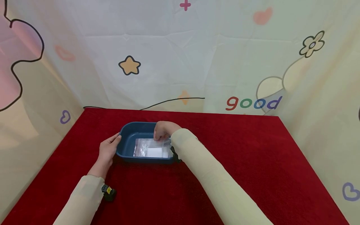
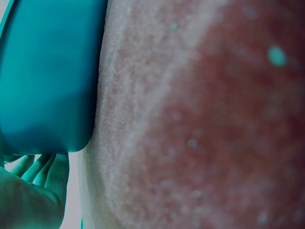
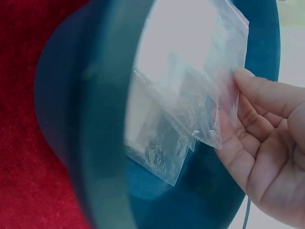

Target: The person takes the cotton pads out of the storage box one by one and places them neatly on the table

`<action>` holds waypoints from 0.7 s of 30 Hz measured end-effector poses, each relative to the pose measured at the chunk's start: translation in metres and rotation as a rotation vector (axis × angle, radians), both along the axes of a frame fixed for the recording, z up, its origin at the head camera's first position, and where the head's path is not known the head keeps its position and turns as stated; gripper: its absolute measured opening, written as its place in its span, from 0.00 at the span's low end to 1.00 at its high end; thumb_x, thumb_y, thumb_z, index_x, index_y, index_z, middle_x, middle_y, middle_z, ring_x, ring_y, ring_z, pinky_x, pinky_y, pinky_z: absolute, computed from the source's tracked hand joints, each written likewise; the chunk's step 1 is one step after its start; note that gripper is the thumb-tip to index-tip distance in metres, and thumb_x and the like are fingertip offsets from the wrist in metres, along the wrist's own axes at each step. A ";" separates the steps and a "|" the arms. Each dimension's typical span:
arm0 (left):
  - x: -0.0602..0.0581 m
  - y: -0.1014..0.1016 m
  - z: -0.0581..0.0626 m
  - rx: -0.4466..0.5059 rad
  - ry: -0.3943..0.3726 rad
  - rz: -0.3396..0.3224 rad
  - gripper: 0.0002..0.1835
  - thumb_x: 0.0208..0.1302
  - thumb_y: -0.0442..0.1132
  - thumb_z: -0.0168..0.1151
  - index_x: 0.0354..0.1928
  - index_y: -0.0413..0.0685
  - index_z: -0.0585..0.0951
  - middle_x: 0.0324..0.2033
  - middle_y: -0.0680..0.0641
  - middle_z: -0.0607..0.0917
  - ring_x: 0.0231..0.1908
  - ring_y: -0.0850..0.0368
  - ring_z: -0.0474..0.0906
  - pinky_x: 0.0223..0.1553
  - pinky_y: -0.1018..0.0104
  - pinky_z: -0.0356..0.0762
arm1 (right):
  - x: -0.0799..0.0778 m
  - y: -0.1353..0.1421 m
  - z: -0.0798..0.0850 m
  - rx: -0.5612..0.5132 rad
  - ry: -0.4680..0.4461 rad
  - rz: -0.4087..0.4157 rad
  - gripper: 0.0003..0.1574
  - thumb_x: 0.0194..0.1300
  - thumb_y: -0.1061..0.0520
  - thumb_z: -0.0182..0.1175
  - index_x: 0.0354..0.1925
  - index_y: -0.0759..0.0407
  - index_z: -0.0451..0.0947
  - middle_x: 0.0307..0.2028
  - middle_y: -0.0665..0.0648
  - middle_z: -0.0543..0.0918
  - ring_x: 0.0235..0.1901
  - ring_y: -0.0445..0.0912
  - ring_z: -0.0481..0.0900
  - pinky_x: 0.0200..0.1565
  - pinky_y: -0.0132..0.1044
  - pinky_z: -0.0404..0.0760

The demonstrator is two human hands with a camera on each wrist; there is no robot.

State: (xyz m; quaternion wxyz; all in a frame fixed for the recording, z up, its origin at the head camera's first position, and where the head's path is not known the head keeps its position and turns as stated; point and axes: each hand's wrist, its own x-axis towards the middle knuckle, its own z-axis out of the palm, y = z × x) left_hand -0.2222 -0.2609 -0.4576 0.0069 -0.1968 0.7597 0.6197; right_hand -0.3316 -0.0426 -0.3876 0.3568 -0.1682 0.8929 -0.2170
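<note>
A blue plastic basin (image 1: 135, 159) with rounded corners sits on the red cloth. Inside it lie several clear plastic zip bags (image 1: 142, 147) with white pieces in them, overlapping one another. My left hand (image 1: 108, 149) holds the basin's left end, thumb at the rim and fingers along the outer wall. In the left wrist view, the fingers (image 2: 50, 171) show beyond the basin's edge. Reaching over the right side, my right hand (image 1: 164, 129) pinches the edge of a top bag (image 3: 224, 71) between thumb and fingers. That bag is lifted at an angle over another bag (image 3: 159, 157) in the right wrist view.
Red cloth (image 1: 239, 156) covers the table around the basin. A pale curtain (image 1: 168, 72) with printed shapes hangs behind the table's back edge and along both sides. A small dark camera (image 1: 109, 192) is strapped on the left wrist.
</note>
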 end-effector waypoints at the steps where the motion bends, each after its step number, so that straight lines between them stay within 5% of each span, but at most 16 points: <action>1: 0.000 0.000 0.000 -0.001 0.000 0.001 0.28 0.82 0.46 0.46 0.78 0.43 0.63 0.78 0.38 0.63 0.75 0.43 0.63 0.74 0.49 0.66 | 0.000 0.000 0.000 0.002 -0.004 -0.004 0.13 0.69 0.61 0.66 0.25 0.57 0.80 0.24 0.52 0.80 0.31 0.43 0.76 0.36 0.31 0.79; 7: 0.000 -0.001 0.001 -0.001 -0.003 0.001 0.29 0.82 0.46 0.46 0.78 0.43 0.62 0.78 0.37 0.62 0.75 0.41 0.61 0.75 0.47 0.65 | -0.001 0.000 0.000 -0.002 0.015 -0.024 0.11 0.68 0.63 0.66 0.26 0.59 0.80 0.25 0.53 0.80 0.29 0.43 0.77 0.35 0.30 0.80; 11: 0.000 -0.001 0.001 -0.004 -0.004 -0.003 0.29 0.82 0.46 0.46 0.78 0.43 0.62 0.78 0.38 0.62 0.76 0.42 0.61 0.75 0.48 0.65 | -0.002 0.002 0.001 -0.020 0.024 -0.052 0.02 0.67 0.64 0.67 0.36 0.63 0.86 0.29 0.53 0.82 0.30 0.44 0.78 0.38 0.31 0.83; 21: 0.001 -0.001 0.001 -0.002 -0.002 -0.003 0.29 0.82 0.46 0.46 0.78 0.43 0.62 0.78 0.37 0.62 0.76 0.41 0.60 0.75 0.47 0.65 | -0.005 0.009 0.005 -0.082 -0.010 -0.100 0.08 0.69 0.64 0.65 0.44 0.66 0.87 0.29 0.55 0.84 0.28 0.43 0.81 0.38 0.31 0.86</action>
